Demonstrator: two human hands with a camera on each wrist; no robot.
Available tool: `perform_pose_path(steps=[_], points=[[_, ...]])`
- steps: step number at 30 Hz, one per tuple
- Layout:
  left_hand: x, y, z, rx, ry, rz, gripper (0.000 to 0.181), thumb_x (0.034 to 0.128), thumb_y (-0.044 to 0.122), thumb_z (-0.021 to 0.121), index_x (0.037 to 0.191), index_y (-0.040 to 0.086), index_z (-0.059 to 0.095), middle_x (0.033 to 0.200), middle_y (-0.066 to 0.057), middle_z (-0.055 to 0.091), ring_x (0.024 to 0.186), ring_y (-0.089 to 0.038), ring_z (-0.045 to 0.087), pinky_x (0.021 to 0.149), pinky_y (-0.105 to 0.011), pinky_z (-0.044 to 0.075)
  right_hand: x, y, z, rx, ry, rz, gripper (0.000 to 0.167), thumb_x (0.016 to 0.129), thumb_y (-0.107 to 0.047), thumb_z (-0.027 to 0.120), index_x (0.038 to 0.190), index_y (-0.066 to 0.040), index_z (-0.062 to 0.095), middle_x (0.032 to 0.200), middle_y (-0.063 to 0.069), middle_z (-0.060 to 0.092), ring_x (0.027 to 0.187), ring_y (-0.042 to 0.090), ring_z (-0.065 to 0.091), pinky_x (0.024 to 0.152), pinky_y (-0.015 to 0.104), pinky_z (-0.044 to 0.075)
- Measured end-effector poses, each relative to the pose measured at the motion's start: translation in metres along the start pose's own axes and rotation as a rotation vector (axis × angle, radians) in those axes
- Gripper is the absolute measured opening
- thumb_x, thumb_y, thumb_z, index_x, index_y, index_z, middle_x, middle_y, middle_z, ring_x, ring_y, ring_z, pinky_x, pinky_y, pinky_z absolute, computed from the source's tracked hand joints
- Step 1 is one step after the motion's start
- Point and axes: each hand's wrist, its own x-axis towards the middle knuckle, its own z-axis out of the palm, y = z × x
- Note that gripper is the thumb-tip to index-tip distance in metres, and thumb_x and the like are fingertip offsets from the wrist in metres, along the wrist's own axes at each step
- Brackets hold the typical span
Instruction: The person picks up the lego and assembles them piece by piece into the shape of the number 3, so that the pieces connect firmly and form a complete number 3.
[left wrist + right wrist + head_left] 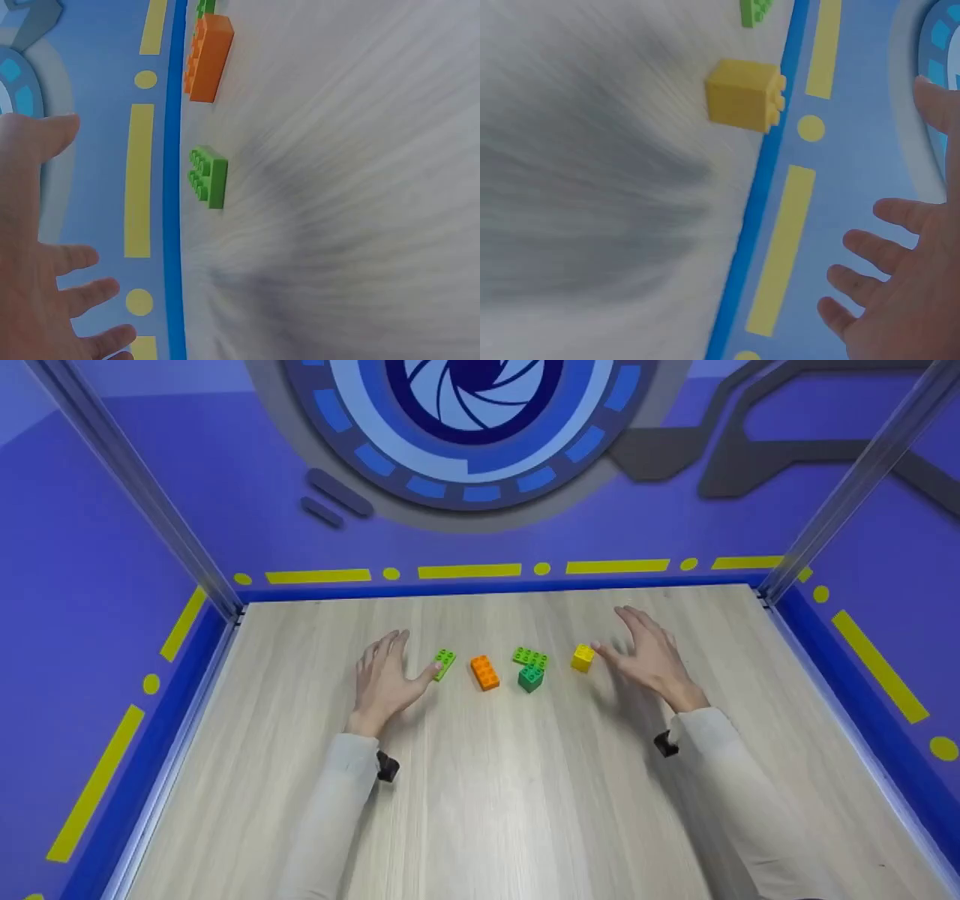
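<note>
My left hand (384, 681) hovers over the table with its fingers extended and holds nothing. In the head view its thumb overlaps the end of a light green toy brick (446, 661); the left wrist view shows that brick (210, 178) apart from the hand. An orange toy brick (484, 673) lies to the right of it. Further right, a dark green brick (531, 678) stands in front of another light green brick (527, 655); whether they touch, I cannot tell. Beside the yellow brick (582, 658), my right hand (651, 660) is spread and holds nothing.
The bricks stand in a loose row on a pale wood-grain table (480, 795). Blue printed panels (480, 544) rise behind and on both sides, with metal posts (142, 487) at the corners. A dark wrist device (387, 767) sits at the left cuff, another (665, 743) at the right.
</note>
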Motion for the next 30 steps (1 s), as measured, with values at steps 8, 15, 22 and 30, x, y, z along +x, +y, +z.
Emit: perform_pose_path(steps=[8, 15, 22, 30], points=[[-0.002, -0.001, 0.018, -0.072, -0.028, -0.073, 0.086, 0.0964, 0.058, 0.071, 0.162, 0.008, 0.045, 0.162, -0.017, 0.048, 0.144, -0.042, 0.047, 0.118, -0.060, 0.038, -0.005, 0.005, 0.022, 0.136, -0.036, 0.066, 0.090, 0.099, -0.062, 0.067, 0.167, -0.012, 0.035, 0.173, 0.018, 0.033, 0.159, 0.045, 0.030, 0.127, 0.070, 0.024], [0.000, -0.002, 0.031, -0.123, -0.009, -0.121, 0.078, 0.0965, 0.046, 0.076, 0.157, 0.004, 0.050, 0.156, -0.018, 0.054, 0.138, -0.040, 0.052, 0.118, -0.055, 0.042, -0.005, 0.006, 0.036, 0.265, -0.065, 0.110, 0.093, 0.097, -0.062, 0.070, 0.166, -0.010, 0.035, 0.172, 0.019, 0.033, 0.160, 0.043, 0.029, 0.128, 0.066, 0.026], [0.004, 0.001, 0.043, -0.167, 0.013, -0.149, 0.074, 0.0959, 0.044, 0.078, 0.153, 0.003, 0.056, 0.146, -0.017, 0.061, 0.128, -0.039, 0.056, 0.110, -0.050, 0.045, -0.005, 0.006, 0.048, 0.359, -0.055, 0.143, 0.084, 0.098, -0.044, 0.077, 0.163, -0.007, 0.040, 0.169, 0.020, 0.039, 0.156, 0.045, 0.036, 0.126, 0.063, 0.032], [0.005, 0.002, 0.059, -0.155, 0.032, -0.173, 0.071, 0.0934, 0.043, 0.081, 0.148, 0.003, 0.061, 0.141, -0.016, 0.064, 0.120, -0.037, 0.055, 0.104, -0.047, 0.044, -0.005, 0.011, 0.063, 0.463, -0.052, 0.187, 0.082, 0.099, -0.042, 0.078, 0.161, -0.003, 0.042, 0.161, 0.026, 0.048, 0.148, 0.045, 0.048, 0.122, 0.059, 0.041]])
